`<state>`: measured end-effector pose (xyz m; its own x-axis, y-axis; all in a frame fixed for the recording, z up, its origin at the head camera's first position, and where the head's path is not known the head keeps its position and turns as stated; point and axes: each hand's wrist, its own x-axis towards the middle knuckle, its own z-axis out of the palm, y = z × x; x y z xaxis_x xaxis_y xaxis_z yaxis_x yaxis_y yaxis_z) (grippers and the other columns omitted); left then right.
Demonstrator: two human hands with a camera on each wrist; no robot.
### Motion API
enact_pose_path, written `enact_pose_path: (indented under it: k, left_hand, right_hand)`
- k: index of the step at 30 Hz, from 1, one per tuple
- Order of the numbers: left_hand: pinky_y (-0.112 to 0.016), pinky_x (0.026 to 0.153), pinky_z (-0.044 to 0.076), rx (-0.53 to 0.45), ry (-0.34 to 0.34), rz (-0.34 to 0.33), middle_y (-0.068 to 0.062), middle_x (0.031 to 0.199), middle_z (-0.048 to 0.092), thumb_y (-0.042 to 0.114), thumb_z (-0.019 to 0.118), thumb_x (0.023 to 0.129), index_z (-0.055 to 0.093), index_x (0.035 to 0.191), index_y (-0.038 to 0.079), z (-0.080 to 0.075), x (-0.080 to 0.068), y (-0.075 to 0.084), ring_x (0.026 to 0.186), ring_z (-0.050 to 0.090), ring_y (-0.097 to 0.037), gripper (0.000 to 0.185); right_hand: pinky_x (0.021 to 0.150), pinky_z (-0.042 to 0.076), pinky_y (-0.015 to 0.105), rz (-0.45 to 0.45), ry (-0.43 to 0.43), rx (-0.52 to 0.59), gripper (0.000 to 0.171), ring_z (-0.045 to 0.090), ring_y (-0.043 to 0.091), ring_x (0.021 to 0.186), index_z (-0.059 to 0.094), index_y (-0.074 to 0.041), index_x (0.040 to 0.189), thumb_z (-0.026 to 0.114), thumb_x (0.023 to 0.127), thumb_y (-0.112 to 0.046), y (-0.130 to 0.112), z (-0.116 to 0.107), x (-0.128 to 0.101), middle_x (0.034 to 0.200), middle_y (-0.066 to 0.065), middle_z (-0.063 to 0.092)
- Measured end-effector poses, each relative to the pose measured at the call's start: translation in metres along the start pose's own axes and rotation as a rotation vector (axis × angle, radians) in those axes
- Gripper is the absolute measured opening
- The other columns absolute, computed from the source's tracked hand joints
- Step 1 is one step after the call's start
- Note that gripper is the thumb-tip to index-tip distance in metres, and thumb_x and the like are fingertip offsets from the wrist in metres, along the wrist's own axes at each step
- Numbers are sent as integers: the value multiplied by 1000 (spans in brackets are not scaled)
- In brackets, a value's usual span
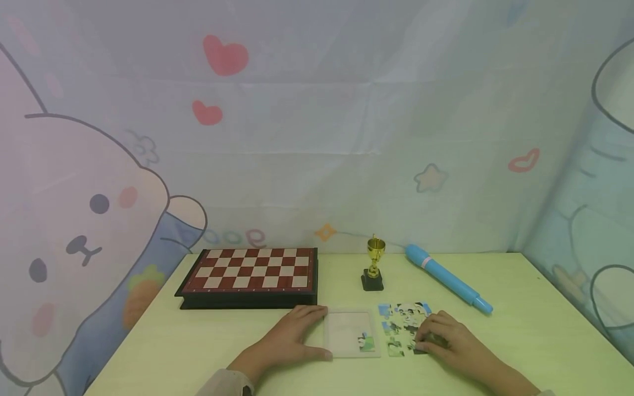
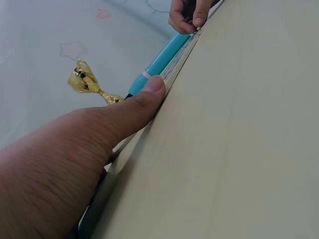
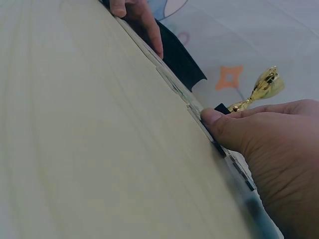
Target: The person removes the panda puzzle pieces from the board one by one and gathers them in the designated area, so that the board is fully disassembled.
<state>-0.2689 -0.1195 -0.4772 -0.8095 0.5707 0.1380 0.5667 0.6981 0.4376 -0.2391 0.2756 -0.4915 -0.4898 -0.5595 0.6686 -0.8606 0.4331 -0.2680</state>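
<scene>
Puzzle pieces (image 1: 403,327) lie loose low in the head frame, right of centre, just beside a pale tray (image 1: 346,333) that has one piece set in its lower right corner. I see my right hand (image 1: 443,341) on the right edge of the pieces, fingers curled, thumb and fingertips pinching a piece at the pile's lower right; the right wrist view shows the thumb tip (image 3: 212,118) pressed to a piece's edge. My left hand (image 1: 292,333) rests flat at the tray's left edge, fingers straight, thumb along its lower side. Above the tray stands a small gold trophy (image 1: 374,269). A blue pen (image 1: 448,279) lies slanted to the trophy's right, and a chessboard (image 1: 250,273) sits left of centre. All rest on a pale green table (image 1: 535,330).
</scene>
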Motion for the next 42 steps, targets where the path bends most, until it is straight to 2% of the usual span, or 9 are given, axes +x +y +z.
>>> enact_pose_path:
  k: [8, 12, 16, 21, 23, 27, 33, 42]
  left_hand:
    - [-52, 115, 34, -10, -9, -6, 14, 153, 37, 80, 59, 70, 35, 149, 34, -1, 0, 1, 141, 36, -17, 94]
    - [-52, 115, 34, -5, -14, -7, 13, 154, 37, 81, 59, 71, 35, 149, 34, 2, 0, -1, 142, 35, -16, 94]
    - [-52, 115, 34, -6, -16, -3, 14, 153, 37, 80, 59, 71, 35, 149, 34, 2, 0, -1, 141, 36, -16, 94]
    - [-51, 115, 35, -6, -15, -1, 15, 152, 37, 80, 59, 71, 35, 149, 33, 1, -1, -1, 140, 36, -15, 93]
    - [-50, 114, 35, 0, -13, 0, 15, 152, 37, 80, 59, 71, 35, 149, 33, 1, -1, -1, 140, 36, -14, 94]
    - [-50, 114, 36, 1, -13, -1, 14, 152, 37, 80, 59, 72, 35, 149, 33, 0, -1, 0, 140, 36, -15, 93]
    - [-51, 114, 36, 2, -16, -3, 13, 153, 37, 80, 58, 72, 35, 149, 34, -1, 0, 1, 140, 37, -16, 93]
    - [-52, 113, 36, 6, -6, 4, 11, 152, 39, 79, 59, 72, 37, 148, 32, -2, -1, 2, 140, 38, -17, 93]
  right_hand:
    - [68, 41, 12, -7, 64, 38, 37, 50, 3, 87, 67, -23, 99, 78, 74, 3, 0, 4, 2, 99, -9, 62]
    - [71, 41, 12, -28, 72, 30, 38, 50, 3, 88, 66, -24, 100, 78, 75, 3, -3, 13, 10, 99, -10, 62]
    - [74, 40, 11, -21, 40, 5, 32, 49, 3, 88, 65, -26, 101, 77, 79, -6, -9, 27, 26, 100, -14, 62]
    - [75, 43, 15, 75, -69, -44, 18, 48, 1, 89, 65, -28, 105, 72, 88, -26, -21, 47, 51, 102, -19, 62]
    - [77, 46, 18, 113, -119, -67, 18, 47, 0, 92, 64, -30, 107, 69, 89, -34, -25, 54, 60, 104, -21, 61]
    - [82, 48, 23, 134, -174, -118, 22, 46, -3, 97, 64, -34, 107, 66, 89, -45, -27, 64, 71, 106, -24, 59]
    - [80, 48, 23, 130, -171, -172, 21, 44, -3, 96, 65, -34, 101, 68, 86, -49, -27, 66, 72, 103, -22, 58]
    - [78, 46, 23, 139, -168, -160, 18, 42, -2, 93, 63, -35, 94, 69, 85, -49, -27, 67, 70, 101, -23, 54]
